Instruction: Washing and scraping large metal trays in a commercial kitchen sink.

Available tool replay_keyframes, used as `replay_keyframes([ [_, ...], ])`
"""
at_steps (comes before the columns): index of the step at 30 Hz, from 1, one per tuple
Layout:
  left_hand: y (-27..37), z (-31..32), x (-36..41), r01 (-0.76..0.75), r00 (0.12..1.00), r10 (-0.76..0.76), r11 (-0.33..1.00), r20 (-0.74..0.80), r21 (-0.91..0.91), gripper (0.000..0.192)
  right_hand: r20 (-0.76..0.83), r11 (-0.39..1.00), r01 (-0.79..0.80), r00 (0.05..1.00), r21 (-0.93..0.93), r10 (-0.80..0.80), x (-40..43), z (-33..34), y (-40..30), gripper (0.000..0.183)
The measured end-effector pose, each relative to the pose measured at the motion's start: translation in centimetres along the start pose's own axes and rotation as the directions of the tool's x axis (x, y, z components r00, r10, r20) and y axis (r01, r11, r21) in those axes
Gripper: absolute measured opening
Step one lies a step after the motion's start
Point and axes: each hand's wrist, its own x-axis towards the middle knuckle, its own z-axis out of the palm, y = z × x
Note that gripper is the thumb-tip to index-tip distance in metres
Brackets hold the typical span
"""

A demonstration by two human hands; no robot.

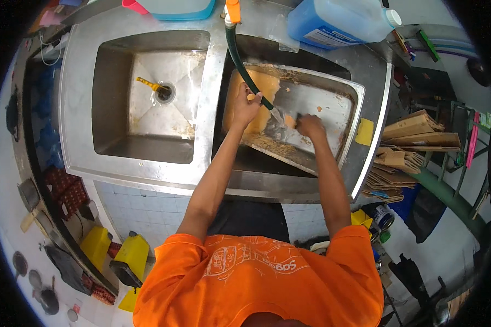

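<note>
My left hand (246, 107) grips a dark green hose (238, 61) close to its end. Water runs from that end into a large rectangular metal tray (323, 116), which sits askew and partly propped in the right-hand sink basin (229, 143). Cloudy orange liquid (257, 118) pools on the tray's left side, and brown residue clings to its walls. Inside the tray, my right hand (310, 125) has curled fingers beside the stream. Something dark is at its fingertips, next to an orange piece (289, 121); whether the hand holds either is unclear.
An orange-handled tap (232, 12) feeds the hose. A yellow-handled tool (150, 84) rests over the drain of the left sink basin (163, 122). Behind stands a jug of blue liquid (331, 24). A yellow sponge (364, 131) lies on the right rim, with folded cardboard (417, 141) beyond.
</note>
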Motion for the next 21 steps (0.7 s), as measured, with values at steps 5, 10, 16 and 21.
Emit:
replay_keyframes([
  [5,0.0,-0.3,-0.1,0.028,0.999,-0.029,0.997,-0.02,-0.069,0.027,-0.07,0.987,0.158,0.985,0.024,-0.156,1.4,1.5,-0.7,0.028],
  [10,-0.2,-0.2,0.0,-0.066,0.995,0.068,0.997,-0.069,0.03,0.029,0.02,0.999,-0.037,0.999,-0.012,0.037,-1.0,0.9,4.0,0.031],
  [16,-0.1,-0.8,-0.2,-0.08,0.993,0.092,0.984,-0.072,0.159,0.033,0.038,0.943,0.273,0.958,0.189,-0.284,4.7,5.9,-4.4,0.057],
  [21,1.0,-3.9,-2.3,-0.112,0.994,0.104,0.947,0.041,0.3,0.043,0.078,0.962,0.258,0.965,-0.086,-0.251,-0.3,1.8,-2.6,0.057],
])
